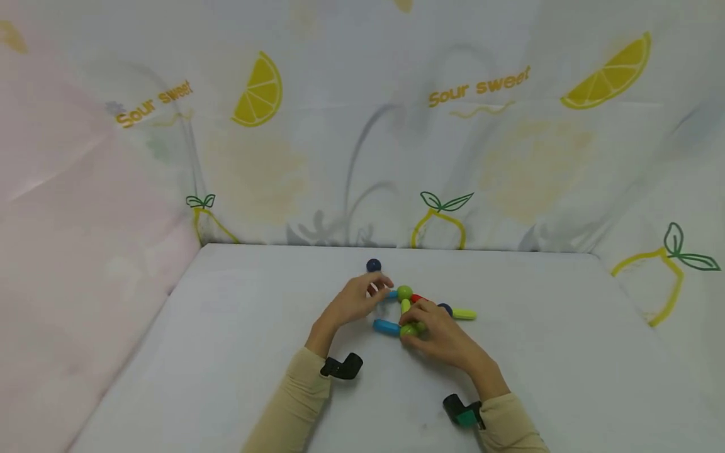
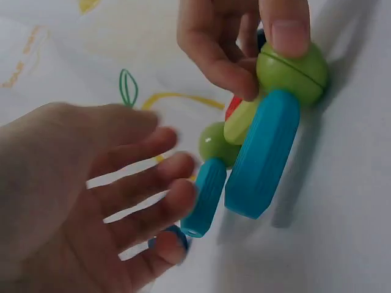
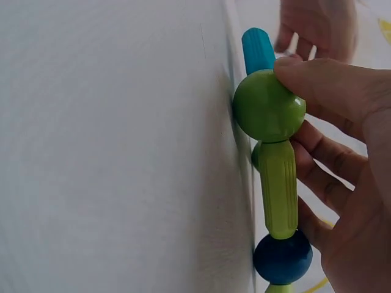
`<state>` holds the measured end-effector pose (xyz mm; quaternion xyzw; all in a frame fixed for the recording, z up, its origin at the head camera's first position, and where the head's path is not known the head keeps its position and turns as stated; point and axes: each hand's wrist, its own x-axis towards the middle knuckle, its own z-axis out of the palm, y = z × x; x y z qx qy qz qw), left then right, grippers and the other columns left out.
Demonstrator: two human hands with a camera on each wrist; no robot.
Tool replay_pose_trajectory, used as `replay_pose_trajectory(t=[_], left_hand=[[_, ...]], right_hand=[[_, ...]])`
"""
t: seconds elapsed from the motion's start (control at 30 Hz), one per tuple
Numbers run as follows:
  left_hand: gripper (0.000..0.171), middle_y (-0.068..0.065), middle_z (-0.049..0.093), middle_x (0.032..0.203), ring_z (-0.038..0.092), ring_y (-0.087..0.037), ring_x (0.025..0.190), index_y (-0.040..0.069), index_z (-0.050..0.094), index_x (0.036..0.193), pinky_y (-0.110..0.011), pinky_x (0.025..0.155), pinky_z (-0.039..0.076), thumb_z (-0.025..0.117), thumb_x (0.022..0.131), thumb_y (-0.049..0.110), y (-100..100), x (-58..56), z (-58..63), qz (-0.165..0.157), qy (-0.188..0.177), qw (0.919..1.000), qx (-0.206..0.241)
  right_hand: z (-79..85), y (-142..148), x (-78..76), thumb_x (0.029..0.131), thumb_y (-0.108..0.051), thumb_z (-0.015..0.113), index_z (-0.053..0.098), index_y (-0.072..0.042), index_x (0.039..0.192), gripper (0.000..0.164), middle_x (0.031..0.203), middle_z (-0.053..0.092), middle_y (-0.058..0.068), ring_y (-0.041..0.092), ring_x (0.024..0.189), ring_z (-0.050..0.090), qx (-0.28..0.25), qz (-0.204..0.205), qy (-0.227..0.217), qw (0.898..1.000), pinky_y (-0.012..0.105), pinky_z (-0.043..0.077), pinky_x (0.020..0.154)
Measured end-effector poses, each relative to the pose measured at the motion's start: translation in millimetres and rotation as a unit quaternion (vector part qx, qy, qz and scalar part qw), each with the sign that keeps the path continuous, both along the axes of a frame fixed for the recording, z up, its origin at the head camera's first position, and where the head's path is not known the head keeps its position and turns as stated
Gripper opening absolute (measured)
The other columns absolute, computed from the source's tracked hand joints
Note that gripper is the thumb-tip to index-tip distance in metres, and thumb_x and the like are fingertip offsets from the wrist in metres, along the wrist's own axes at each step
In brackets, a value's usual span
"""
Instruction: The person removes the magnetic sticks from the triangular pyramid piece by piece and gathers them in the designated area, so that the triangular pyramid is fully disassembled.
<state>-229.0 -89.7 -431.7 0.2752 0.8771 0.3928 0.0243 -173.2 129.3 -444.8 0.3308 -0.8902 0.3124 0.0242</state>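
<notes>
A toy structure of rods and balls lies on the white table. My right hand (image 1: 444, 336) grips its near green ball (image 1: 408, 331) between thumb and fingers. From that ball a blue rod (image 2: 263, 155) points left, and a yellow-green rod (image 3: 278, 189) runs to a dark blue ball (image 3: 283, 256). The far green ball (image 1: 404, 292) carries a red rod (image 1: 419, 299) and another blue rod (image 2: 204, 198). Beside this far blue rod is my left hand (image 1: 355, 299), its fingers loosely spread and nothing held; whether a fingertip touches the rod I cannot tell.
Behind my left hand, a separate dark blue ball (image 1: 373, 265) sits near the back edge of the white table (image 1: 226, 352). A yellow-green rod (image 1: 464, 314) sticks out at the structure's right end. A printed cloth (image 1: 340, 126) hangs behind the table.
</notes>
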Motion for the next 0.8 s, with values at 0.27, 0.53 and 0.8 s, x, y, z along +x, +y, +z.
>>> replay_pose_trajectory(t=[0.27, 0.53, 0.8], left_hand=[[0.018, 0.000, 0.064, 0.101, 0.056, -0.012, 0.090, 0.011, 0.066, 0.105, -0.022, 0.081, 0.045, 0.066, 0.089, 0.019, 4.2, 25.7, -4.9, -0.128, -0.042, 0.9848, -0.110], [0.020, 0.005, 0.063, 0.098, 0.053, -0.005, 0.085, 0.015, 0.066, 0.104, -0.018, 0.079, 0.045, 0.069, 0.087, 0.024, 0.1, 26.6, -8.5, -0.130, -0.060, 0.9827, -0.118], [0.015, 0.003, 0.063, 0.096, 0.054, -0.009, 0.087, 0.015, 0.067, 0.102, -0.021, 0.080, 0.045, 0.066, 0.089, 0.022, -9.5, 24.3, -4.1, -0.146, -0.049, 0.9805, -0.123]], right_hand=[[-1.0, 2.0, -1.2, 0.082, -0.016, 0.074, 0.064, -0.015, 0.101, 0.021, 0.101, 0.057, -0.002, 0.011, 0.091, 0.054, -0.008, 0.006, 0.019, 1.000, 0.033, 0.046, 0.081], [-5.1, 1.8, -1.7, 0.082, -0.015, 0.073, 0.063, -0.016, 0.101, 0.021, 0.099, 0.058, -0.003, 0.010, 0.090, 0.053, -0.010, 0.010, 0.020, 1.000, 0.034, 0.045, 0.082], [-7.2, 0.4, -3.8, 0.081, -0.015, 0.074, 0.063, -0.016, 0.099, 0.021, 0.096, 0.058, -0.004, 0.006, 0.088, 0.052, -0.010, 0.009, 0.048, 0.999, 0.030, 0.046, 0.080]])
